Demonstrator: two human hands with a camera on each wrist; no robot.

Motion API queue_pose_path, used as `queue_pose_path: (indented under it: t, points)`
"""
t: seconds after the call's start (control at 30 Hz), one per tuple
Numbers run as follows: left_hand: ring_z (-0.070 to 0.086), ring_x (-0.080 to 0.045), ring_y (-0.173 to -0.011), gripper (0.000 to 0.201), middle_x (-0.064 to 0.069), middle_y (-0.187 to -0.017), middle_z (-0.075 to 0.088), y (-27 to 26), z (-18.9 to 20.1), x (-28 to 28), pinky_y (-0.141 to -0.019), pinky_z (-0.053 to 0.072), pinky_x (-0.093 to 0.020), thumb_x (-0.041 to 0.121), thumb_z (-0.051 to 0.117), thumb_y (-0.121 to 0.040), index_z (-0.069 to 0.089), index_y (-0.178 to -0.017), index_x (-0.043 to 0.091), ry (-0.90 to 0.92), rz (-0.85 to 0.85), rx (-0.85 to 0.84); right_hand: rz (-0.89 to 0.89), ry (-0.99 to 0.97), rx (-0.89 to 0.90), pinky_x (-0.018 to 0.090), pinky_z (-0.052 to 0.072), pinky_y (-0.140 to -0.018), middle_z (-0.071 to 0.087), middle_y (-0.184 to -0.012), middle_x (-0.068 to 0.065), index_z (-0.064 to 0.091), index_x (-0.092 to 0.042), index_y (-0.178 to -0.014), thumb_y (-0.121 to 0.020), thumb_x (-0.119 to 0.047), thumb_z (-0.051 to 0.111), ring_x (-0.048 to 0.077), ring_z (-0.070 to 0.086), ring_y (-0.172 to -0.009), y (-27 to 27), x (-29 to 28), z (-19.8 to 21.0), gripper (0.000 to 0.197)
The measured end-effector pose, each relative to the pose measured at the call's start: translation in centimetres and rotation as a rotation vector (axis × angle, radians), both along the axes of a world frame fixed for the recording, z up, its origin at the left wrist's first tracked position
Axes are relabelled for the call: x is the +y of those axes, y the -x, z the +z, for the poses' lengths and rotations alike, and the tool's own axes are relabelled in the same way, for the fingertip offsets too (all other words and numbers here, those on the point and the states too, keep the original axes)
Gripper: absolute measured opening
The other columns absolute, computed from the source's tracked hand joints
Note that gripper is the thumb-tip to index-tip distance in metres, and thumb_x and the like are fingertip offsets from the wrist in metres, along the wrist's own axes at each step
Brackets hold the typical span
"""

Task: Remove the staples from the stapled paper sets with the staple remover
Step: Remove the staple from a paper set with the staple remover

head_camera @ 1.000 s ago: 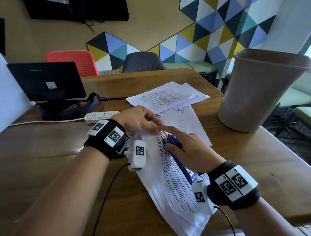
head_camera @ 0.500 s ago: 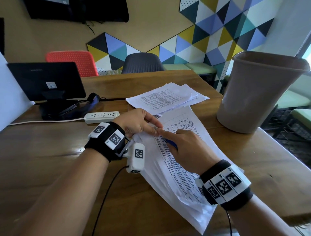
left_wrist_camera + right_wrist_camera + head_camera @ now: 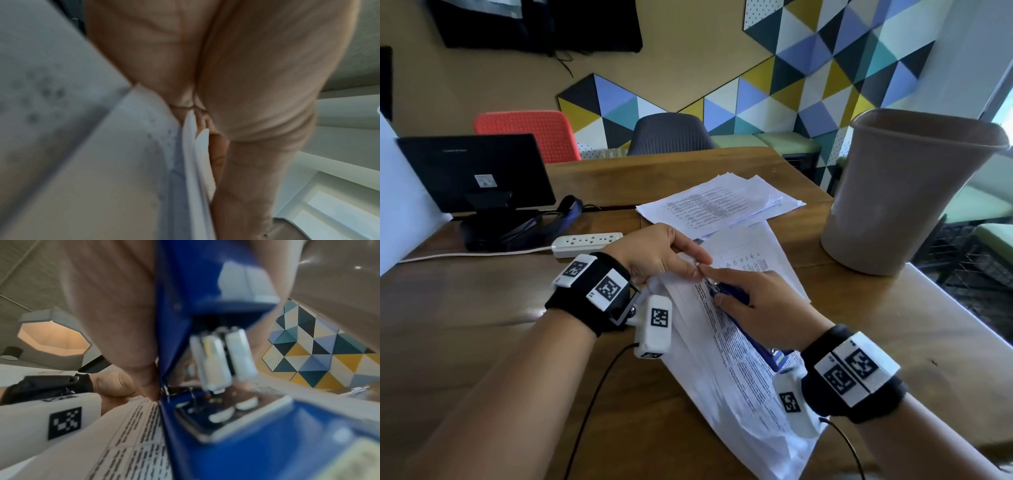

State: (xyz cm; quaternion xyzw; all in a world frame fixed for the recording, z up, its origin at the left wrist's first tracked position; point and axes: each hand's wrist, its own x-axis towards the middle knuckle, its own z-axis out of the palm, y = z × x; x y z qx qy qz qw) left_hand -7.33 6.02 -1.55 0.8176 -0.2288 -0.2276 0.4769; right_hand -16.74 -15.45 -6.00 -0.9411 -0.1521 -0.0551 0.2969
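A stapled paper set (image 3: pixel 736 370) with printed text lies slanted across the wooden table (image 3: pixel 482 308). My left hand (image 3: pixel 667 255) pinches its upper corner, thumb on top, and the sheets' edges (image 3: pixel 193 162) show between the fingers in the left wrist view. My right hand (image 3: pixel 760 305) grips a blue staple remover (image 3: pixel 729 291) with its metal tip at that same corner, right beside the left fingertips. Up close the blue staple remover (image 3: pixel 205 353) fills the right wrist view, its metal tip on the printed paper set (image 3: pixel 133 426). The staple itself is too small to make out.
A loose pile of printed sheets (image 3: pixel 719 205) lies just beyond the hands. A tall grey waste bin (image 3: pixel 907 192) stands at the right. A white power strip (image 3: pixel 585 243), a black monitor (image 3: pixel 476 171) and cables sit at the back left. Chairs stand behind the table.
The right hand pressed down flat over the blue tool half a second ago and has now lifted back, showing it again. The left hand has kept its pinch on the corner.
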Motion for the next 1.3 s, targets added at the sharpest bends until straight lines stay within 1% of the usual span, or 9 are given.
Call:
queue_pose_path:
  t: [0.13,0.3,0.4,0.57,0.87,1.03,1.1,1.2,1.3]
  points:
    - [0.066,-0.011,-0.094,0.026,-0.022,-0.106,0.075,0.1,-0.3,0.1,-0.106,0.049,-0.045,0.009,0.091,-0.069,0.084,-0.093,0.019,-0.005,0.026,-0.02,0.024,0.035,-0.006,0.015,0.04,-0.06,0.067,-0.084,-0.003,0.047,-0.05,-0.147,-0.103,-0.036,0.059,0.012,0.058,-0.067,-0.1,0.2,-0.1,0.048]
    - [0.068,-0.011,-0.088,0.027,-0.02,-0.104,0.076,0.1,-0.3,0.0,-0.096,0.054,-0.037,0.003,0.089,-0.072,0.083,-0.097,0.012,-0.008,0.047,-0.021,0.025,0.066,-0.021,0.015,0.037,-0.056,0.055,-0.07,-0.01,0.045,-0.046,-0.147,-0.104,-0.032,0.059,0.009,0.052,-0.059,-0.3,0.5,0.2,0.048]
    - [0.068,-0.011,-0.089,0.026,-0.015,-0.095,0.077,0.1,-0.6,0.0,-0.096,0.054,-0.036,0.002,0.089,-0.071,0.084,-0.094,0.013,0.001,0.06,-0.014,0.021,0.08,0.002,0.017,0.034,-0.055,0.053,-0.07,-0.01,0.042,-0.048,-0.148,-0.104,-0.033,0.058,0.01,0.051,-0.059,-0.2,0.6,0.1,0.049]
    - [0.069,-0.016,-0.093,0.028,-0.016,-0.101,0.078,-0.1,-0.8,-0.2,-0.105,0.051,-0.046,0.006,0.091,-0.069,0.084,-0.094,0.014,-0.036,0.067,-0.003,0.021,0.085,0.036,0.017,0.035,-0.057,0.057,-0.075,-0.006,0.038,-0.051,-0.15,-0.104,-0.035,0.057,0.011,0.054,-0.062,-0.6,0.5,-0.3,0.052]
    - [0.068,-0.01,-0.093,0.026,-0.011,-0.097,0.079,-0.1,-0.7,-0.4,-0.104,0.051,-0.041,0.005,0.091,-0.072,0.084,-0.094,0.016,-0.076,0.078,-0.065,0.027,0.04,0.051,0.017,0.04,-0.056,0.061,-0.078,-0.008,0.042,-0.048,-0.151,-0.105,-0.034,0.057,0.012,0.057,-0.062,-0.5,0.8,-0.5,0.05]
    - [0.063,-0.011,-0.121,0.041,0.004,-0.121,0.074,-1.3,-0.4,0.9,-0.114,0.043,-0.043,0.011,0.093,-0.069,0.079,-0.104,0.027,-0.179,0.141,-0.153,0.036,0.065,0.087,0.015,0.042,-0.069,0.068,-0.104,-0.004,0.033,-0.053,-0.154,-0.105,-0.036,0.057,0.005,0.062,-0.074,-0.4,-0.6,-1.0,0.057]
    - [0.062,-0.015,-0.121,0.055,0.002,-0.129,0.068,-1.4,-0.5,1.1,-0.112,0.045,-0.043,0.014,0.094,-0.069,0.072,-0.117,0.032,-0.266,0.16,-0.211,-0.016,0.024,0.047,0.013,0.042,-0.064,0.07,-0.099,-0.001,0.034,-0.046,-0.156,-0.103,-0.033,0.06,0.004,0.062,-0.069,-0.5,-1.3,-0.8,0.06]
    - [0.061,-0.014,-0.119,0.06,0.002,-0.131,0.064,-0.6,-0.6,0.0,-0.102,0.048,-0.034,0.022,0.092,-0.073,0.066,-0.126,0.032,-0.369,0.183,-0.329,-0.118,-0.094,-0.06,0.022,0.041,-0.067,0.068,-0.088,-0.003,0.039,-0.033,-0.156,-0.1,-0.034,0.066,0.0,0.057,-0.065,-0.8,-1.2,-0.2,0.062]
    - [0.059,-0.012,-0.105,0.051,0.009,-0.111,0.061,0.8,-0.8,-1.7,-0.086,0.045,-0.03,0.017,0.087,-0.078,0.065,-0.123,0.03,-0.39,0.208,-0.473,-0.117,-0.179,-0.06,0.031,0.051,-0.074,0.071,-0.081,-0.002,0.035,-0.039,-0.156,-0.096,-0.038,0.071,0.01,0.061,-0.069,-1.3,-0.5,0.6,0.07]
